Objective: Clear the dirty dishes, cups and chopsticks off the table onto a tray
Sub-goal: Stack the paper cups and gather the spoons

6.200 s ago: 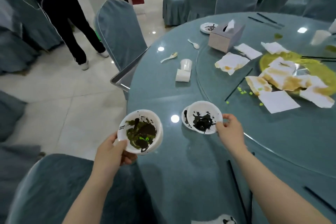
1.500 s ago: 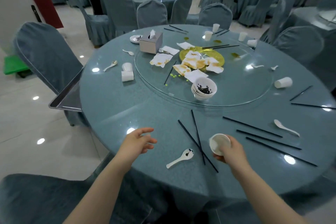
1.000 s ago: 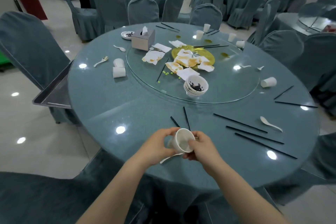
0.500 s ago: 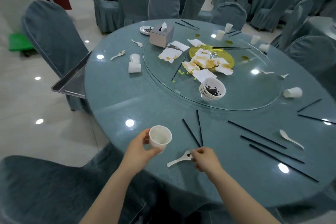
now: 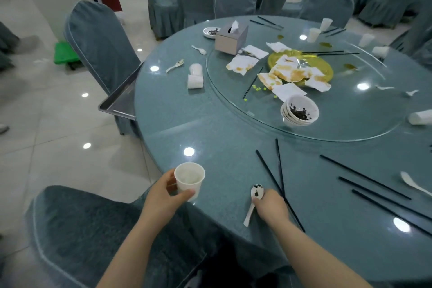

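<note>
Left hand (image 5: 163,199) grip wrapped round one small white paper cup (image 5: 189,180) at 7 o'clock, kept upright as a catch-all, I'd guess, w/ right hand (image 5: 271,206) pinching one white plastic spoon (image 5: 253,201) off the blue-green glass tabletop (image 5: 210,128) beside two black chopsticks (image 5: 278,170), steel tray (image 5: 118,103) at 9.

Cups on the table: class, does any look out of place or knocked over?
Yes. One cup lies tipped on its side by the turntable's left edge, and another tipped cup lies at the right; others stand upright.
</note>
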Motion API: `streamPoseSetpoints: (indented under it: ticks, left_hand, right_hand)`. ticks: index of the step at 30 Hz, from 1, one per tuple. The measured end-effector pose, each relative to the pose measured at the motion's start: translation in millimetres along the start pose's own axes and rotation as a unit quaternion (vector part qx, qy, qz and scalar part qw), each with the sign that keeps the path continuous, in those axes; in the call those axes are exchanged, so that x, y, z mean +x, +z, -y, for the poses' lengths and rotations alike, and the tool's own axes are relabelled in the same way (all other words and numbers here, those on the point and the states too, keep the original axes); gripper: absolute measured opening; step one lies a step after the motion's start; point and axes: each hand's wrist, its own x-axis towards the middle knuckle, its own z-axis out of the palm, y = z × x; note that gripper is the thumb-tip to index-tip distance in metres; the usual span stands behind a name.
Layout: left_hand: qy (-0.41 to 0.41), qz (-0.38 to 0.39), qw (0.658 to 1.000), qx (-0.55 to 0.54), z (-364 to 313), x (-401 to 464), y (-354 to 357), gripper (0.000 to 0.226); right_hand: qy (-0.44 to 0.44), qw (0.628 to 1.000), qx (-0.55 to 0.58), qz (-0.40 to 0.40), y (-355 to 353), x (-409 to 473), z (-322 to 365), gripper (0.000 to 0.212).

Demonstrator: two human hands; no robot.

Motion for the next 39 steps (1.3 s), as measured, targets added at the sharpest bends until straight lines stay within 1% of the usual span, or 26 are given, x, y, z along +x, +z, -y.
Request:
streamPoseSetpoints:
  ticks: [3, 6, 8, 11, 13, 17, 19, 22, 24, 28, 31, 34, 37, 39]
  left_hand:
    - [0.001, 0.002, 1.000, -0.005, -3, 0, -1, 0.054]
    - [0.011, 0.015, 1.000, -0.019, -6, 4, 6, 0.054]
    - [0.011, 0.020, 0.999, -0.040, -5, 7, 15, 0.053]
    - [0.002, 0.044, 0.997, -0.056, -5, 12, 39, 0.050]
    - [0.000, 0.069, 0.996, -0.062, -7, 15, 59, 0.046]
    - [0.016, 0.121, 0.991, -0.049, -24, 23, 100, 0.044]
    - [0.024, 0.138, 0.989, -0.042, -39, 29, 119, 0.044]
    - [0.033, 0.151, 0.987, -0.038, -63, 41, 146, 0.047]
    - [0.043, 0.150, 0.987, -0.035, -81, 49, 165, 0.043]
    - [0.058, 0.159, 0.985, -0.036, -117, 65, 208, 0.040]
    - [0.064, 0.171, 0.983, -0.024, -143, 78, 240, 0.042]
    - [0.068, 0.164, 0.984, -0.007, -162, 90, 264, 0.043]
    - [0.069, 0.157, 0.985, 0.014, -175, 102, 281, 0.046]
    - [0.069, 0.157, 0.985, 0.027, -181, 108, 286, 0.054]
  right_hand:
    - [-0.012, 0.999, 0.023, -0.020, -1, -3, -6, 0.021]
    - [-0.017, 0.996, 0.083, -0.035, -9, -11, -17, 0.012]
    - [-0.015, 0.991, 0.121, -0.054, -19, -16, -30, 0.010]
    - [-0.006, 0.982, 0.161, -0.100, -41, -23, -63, 0.014]
    - [0.014, 0.979, 0.157, -0.131, -59, -26, -91, 0.017]
    - [0.056, 0.965, 0.193, -0.169, -96, -27, -143, 0.018]
    - [0.075, 0.963, 0.182, -0.185, -119, -22, -166, 0.020]
    - [0.088, 0.963, 0.154, -0.202, -155, -5, -199, 0.012]
    - [0.091, 0.965, 0.113, -0.218, -181, 10, -219, 0.009]
    - [0.079, 0.961, 0.074, -0.253, -227, 55, -261, 0.020]
    - [0.075, 0.962, 0.036, -0.259, -257, 95, -287, 0.014]
    - [0.084, 0.969, 0.009, -0.233, -276, 136, -305, 0.012]
    - [0.086, 0.978, -0.025, -0.187, -284, 171, -316, 0.026]
    - [0.070, 0.984, -0.054, -0.152, -282, 186, -318, 0.030]
